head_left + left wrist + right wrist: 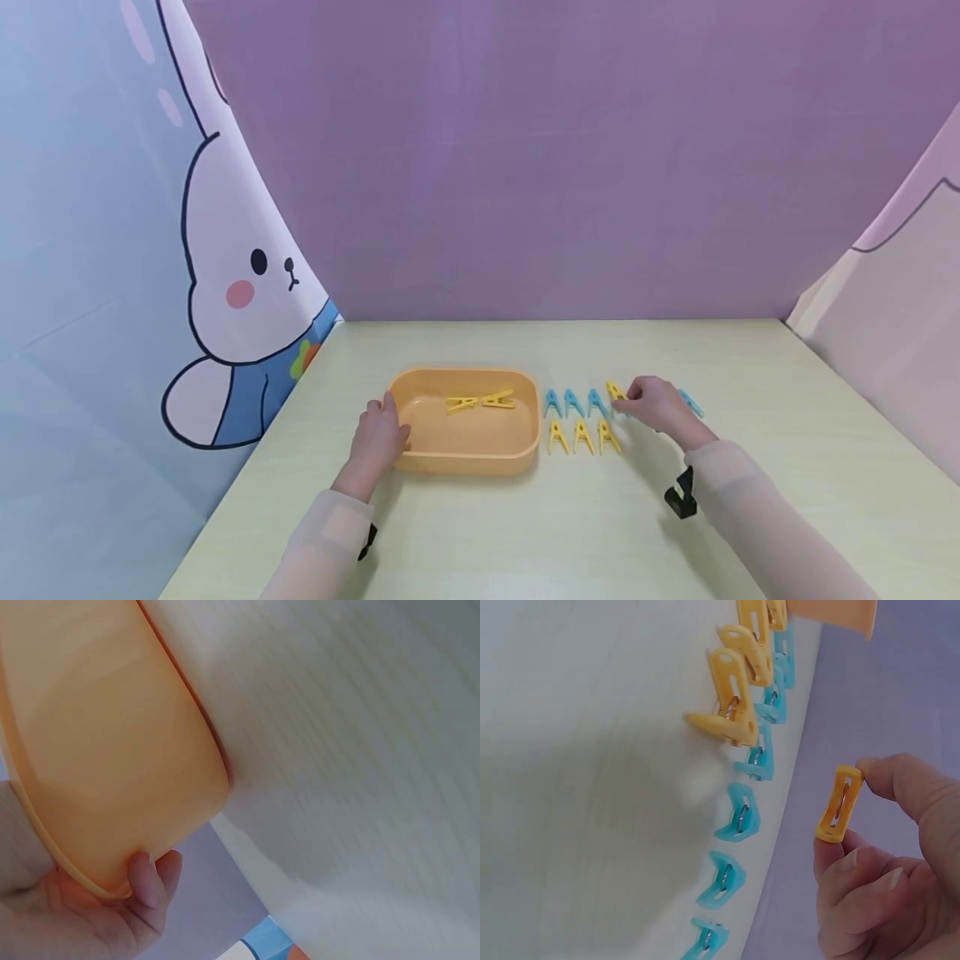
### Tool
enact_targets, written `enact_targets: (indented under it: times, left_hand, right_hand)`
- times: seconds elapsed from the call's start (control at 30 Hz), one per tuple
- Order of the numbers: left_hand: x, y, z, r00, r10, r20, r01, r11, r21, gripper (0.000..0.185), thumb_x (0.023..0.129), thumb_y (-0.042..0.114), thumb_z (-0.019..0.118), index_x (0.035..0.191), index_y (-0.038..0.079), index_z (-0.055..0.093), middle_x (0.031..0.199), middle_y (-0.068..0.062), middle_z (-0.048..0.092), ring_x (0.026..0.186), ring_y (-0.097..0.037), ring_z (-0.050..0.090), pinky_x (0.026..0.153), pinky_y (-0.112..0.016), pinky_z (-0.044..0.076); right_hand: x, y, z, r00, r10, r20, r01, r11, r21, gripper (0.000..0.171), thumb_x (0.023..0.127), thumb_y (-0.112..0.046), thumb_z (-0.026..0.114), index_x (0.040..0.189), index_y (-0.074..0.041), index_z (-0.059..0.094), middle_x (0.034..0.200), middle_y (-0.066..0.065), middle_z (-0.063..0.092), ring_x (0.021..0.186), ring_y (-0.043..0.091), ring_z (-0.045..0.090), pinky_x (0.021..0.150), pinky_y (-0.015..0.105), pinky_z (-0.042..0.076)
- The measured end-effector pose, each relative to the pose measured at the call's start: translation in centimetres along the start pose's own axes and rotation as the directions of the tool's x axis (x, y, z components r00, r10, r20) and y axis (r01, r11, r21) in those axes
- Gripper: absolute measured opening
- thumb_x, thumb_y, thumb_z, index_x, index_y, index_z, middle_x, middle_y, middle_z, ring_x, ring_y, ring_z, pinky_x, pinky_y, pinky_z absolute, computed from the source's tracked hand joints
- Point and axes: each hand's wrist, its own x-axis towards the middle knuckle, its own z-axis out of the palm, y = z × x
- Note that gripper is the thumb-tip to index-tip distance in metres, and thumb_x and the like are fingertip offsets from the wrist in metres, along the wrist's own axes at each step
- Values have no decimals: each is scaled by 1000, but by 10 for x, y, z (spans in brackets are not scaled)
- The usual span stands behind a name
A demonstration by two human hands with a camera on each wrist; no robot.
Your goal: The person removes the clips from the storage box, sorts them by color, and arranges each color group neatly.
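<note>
- left hand point(381, 437) on the left end of the orange tray point(420, 460), fingers curled over the rim and gripping it.
- in the left wrist view, thumb tip point(154, 879) pressed against the tray's edge, tray wall point(112, 750) filling most of the picture.
- orange tray flat on the pale green table point(750, 467), near the middle.
- two yellow clips in the tray point(480, 402), lying side by side and touching at their tips.
- right hand point(660, 406) lifted a little over the rows of clips, pinching one yellow clip point(615, 391) between thumb and first finger.
- in the right wrist view, that yellow clip point(839, 803) clear of the table, held at both ends by the fingertips point(829, 851).
- row of blue clips point(574, 403) just right of the tray, standing side by side; one more blue clip point(692, 404) peeking out past the right hand.
- row of three yellow clips point(582, 436) in front of the blue ones, closer to the person.
- in the right wrist view, blue clips point(739, 814) in a line along the table, yellow ones point(731, 709) beside them.
- light sleeves on both arms, a black strap point(681, 493) at the right wrist.
- purple wall point(525, 167) behind the table, a curtain with a bunny picture point(240, 283) at the left.
</note>
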Motion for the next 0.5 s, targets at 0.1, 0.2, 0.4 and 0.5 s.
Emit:
enact_targets:
  times: [0.1, 0.2, 0.4, 0.5]
  left_hand:
    - [0, 0, 0, 1000, -1, 1, 1, 1000, 3, 63, 88, 13, 61, 134, -16, 29, 116, -35, 41, 99, -44, 48, 75, -50, 46]
    - [0, 0, 0, 1000, -4, 4, 4, 1000, 1, 64, 88, 14, 61, 135, -16, 28, 117, -35, 40, 99, -45, 48, 75, -51, 46]
    - [0, -1, 1, 1000, 5, -1, -5, 1000, 5, 64, 87, 13, 61, 134, -16, 28, 116, -35, 41, 98, -45, 48, 73, -50, 46]
    - [-1, -1, 1, 1000, 12, -8, -12, 1000, 12, 64, 87, 13, 61, 134, -16, 29, 115, -35, 41, 97, -44, 49, 72, -50, 47]
  right_hand:
    - [0, 4, 2, 1000, 1, -1, -1, 1000, 3, 25, 84, -26, 64, 80, -4, 53, 71, 6, 51, 57, 18, 45, 48, 29, 39]
    - [-1, 8, 4, 1000, -3, 3, 3, 1000, 7, 26, 84, -26, 64, 77, -5, 50, 67, 4, 48, 54, 16, 43, 47, 28, 36]
    - [-1, 12, 8, 1000, 7, 5, -7, 1000, 11, 28, 84, -25, 64, 72, -8, 45, 62, 2, 42, 50, 15, 38, 45, 26, 32]
    - [-2, 13, 10, 1000, 26, 13, -26, 1000, 9, 27, 84, -26, 64, 74, -7, 46, 63, 2, 43, 51, 15, 39, 46, 26, 33]
